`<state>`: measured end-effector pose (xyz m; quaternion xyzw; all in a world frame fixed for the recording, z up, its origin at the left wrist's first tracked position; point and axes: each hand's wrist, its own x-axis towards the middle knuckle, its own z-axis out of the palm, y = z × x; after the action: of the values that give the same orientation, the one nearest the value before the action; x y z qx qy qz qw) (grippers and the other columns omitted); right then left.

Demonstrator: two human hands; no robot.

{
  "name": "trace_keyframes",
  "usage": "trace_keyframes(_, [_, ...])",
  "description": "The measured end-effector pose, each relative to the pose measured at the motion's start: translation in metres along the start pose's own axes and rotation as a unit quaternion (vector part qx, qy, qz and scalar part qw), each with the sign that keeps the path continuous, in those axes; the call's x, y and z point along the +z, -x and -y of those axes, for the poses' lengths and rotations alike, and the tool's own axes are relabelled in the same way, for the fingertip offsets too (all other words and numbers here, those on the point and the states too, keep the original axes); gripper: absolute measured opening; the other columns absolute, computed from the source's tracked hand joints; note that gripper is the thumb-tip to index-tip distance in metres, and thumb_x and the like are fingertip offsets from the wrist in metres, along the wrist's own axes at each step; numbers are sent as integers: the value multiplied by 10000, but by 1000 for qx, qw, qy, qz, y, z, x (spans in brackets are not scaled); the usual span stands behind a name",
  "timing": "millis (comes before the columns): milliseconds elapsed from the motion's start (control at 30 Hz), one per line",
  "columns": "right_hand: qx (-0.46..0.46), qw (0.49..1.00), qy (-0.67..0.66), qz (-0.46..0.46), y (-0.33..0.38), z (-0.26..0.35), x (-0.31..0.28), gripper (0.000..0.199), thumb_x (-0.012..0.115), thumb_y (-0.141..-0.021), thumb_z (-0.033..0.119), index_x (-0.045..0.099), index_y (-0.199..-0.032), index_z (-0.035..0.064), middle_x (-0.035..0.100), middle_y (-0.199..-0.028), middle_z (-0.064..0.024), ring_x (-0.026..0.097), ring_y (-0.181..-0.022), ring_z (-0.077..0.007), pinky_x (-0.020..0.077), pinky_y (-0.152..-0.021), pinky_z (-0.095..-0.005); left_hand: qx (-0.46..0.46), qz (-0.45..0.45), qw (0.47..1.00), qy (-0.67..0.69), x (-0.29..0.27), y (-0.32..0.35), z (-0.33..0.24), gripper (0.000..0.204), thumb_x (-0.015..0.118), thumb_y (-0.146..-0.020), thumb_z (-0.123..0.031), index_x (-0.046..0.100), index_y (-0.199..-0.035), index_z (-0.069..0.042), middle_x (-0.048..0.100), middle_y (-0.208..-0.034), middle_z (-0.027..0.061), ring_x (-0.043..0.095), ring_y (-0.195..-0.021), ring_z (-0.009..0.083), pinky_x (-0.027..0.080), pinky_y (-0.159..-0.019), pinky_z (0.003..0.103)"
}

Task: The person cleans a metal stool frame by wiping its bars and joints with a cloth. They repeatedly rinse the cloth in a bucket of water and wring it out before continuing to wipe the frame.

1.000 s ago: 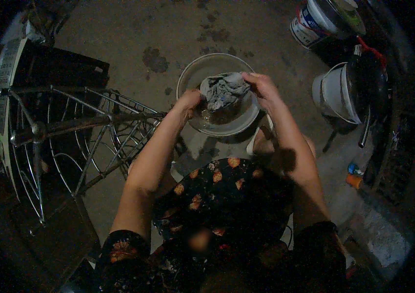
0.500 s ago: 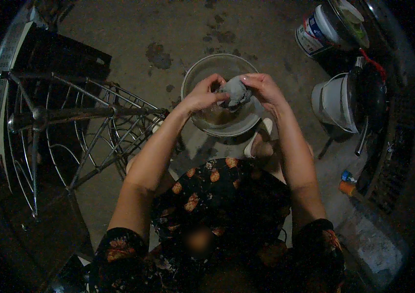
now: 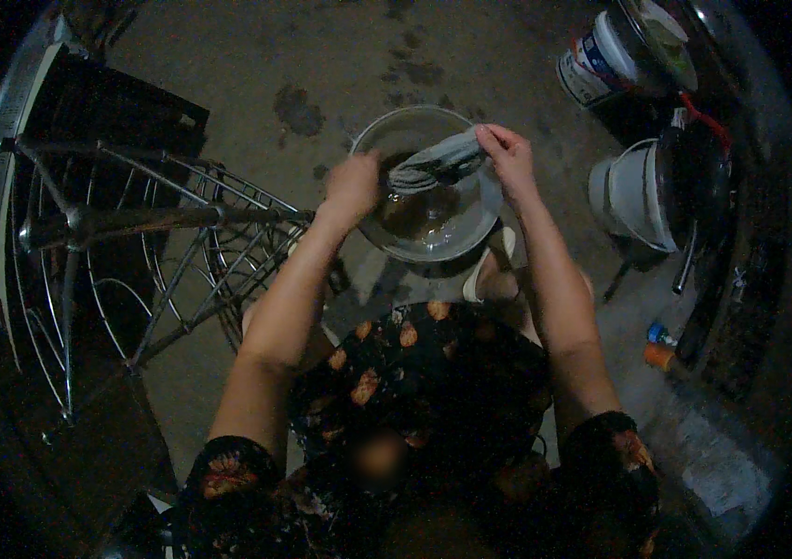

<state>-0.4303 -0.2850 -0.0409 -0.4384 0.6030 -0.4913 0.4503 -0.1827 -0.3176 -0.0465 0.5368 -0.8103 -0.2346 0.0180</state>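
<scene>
A round pale basin (image 3: 487, 219) on the floor in front of me holds brownish, glinting water. Over it stretches a twisted grey cloth (image 3: 438, 160), too dim for me to make out its exact kind. My right hand (image 3: 507, 154) pinches the cloth's upper right end near the basin's right rim. At the left rim, my left hand (image 3: 354, 184) is blurred and stands just apart from the cloth's lower left end; its fingers cannot be read clearly.
A metal-tube rack (image 3: 135, 220) lies sideways at left, beside a dark box (image 3: 158, 102). To the right stand a white pail (image 3: 636, 196) and a printed white bucket (image 3: 596, 70). An orange-and-blue object (image 3: 660, 355) lies lower right. My sandalled foot (image 3: 491, 270) is close to the basin.
The cloth was bunched between both hands; now it is drawn out lengthwise. My left hand has moved left, away from it. My right hand has shifted slightly and still holds an end.
</scene>
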Motion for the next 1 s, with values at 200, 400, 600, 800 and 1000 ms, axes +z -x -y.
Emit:
trace_keyframes(200, [17,946,301,121,-19,-98,8,292,590,-826,271,644,-953,14,644,-907,-172,620,-812,-264,476,-725,-341,57,84,994,-49,16,-2,10,194,590,-693,-77,599,-879,-22,613,-848,153,571,-896,341,481,-754,425])
trace_keyframes(400, [168,797,553,173,-50,-221,65,352,621,-774,333,631,-924,14,594,-886,-224,587,-778,-347,479,-690,-407,156,65,976,-135,16,12,10,123,610,-642,-131,658,-733,-64,617,-827,118,563,-873,276,460,-738,358])
trace_keyframes(600, [148,808,514,246,-3,-249,121,337,604,-771,302,597,-974,33,542,-1020,-209,531,-927,-325,459,-761,-391,49,174,982,-60,7,6,-5,141,569,-689,-136,659,-775,-71,614,-852,121,543,-897,276,436,-777,360])
trace_keyframes(800, [90,846,515,104,-54,-254,107,326,583,-771,267,568,-1010,47,502,-1103,-184,483,-1021,-292,437,-801,-371,125,138,979,-88,28,16,11,252,577,-707,-188,620,-907,-40,578,-957,159,506,-990,316,406,-859,373])
trace_keyframes(1000, [146,782,512,324,23,-243,115,263,537,-782,217,563,-976,40,522,-938,-105,472,-841,-206,409,-683,-325,-42,39,966,251,92,-1,20,474,569,-772,-267,467,-1167,-25,471,-1177,224,426,-1114,403,403,-883,432])
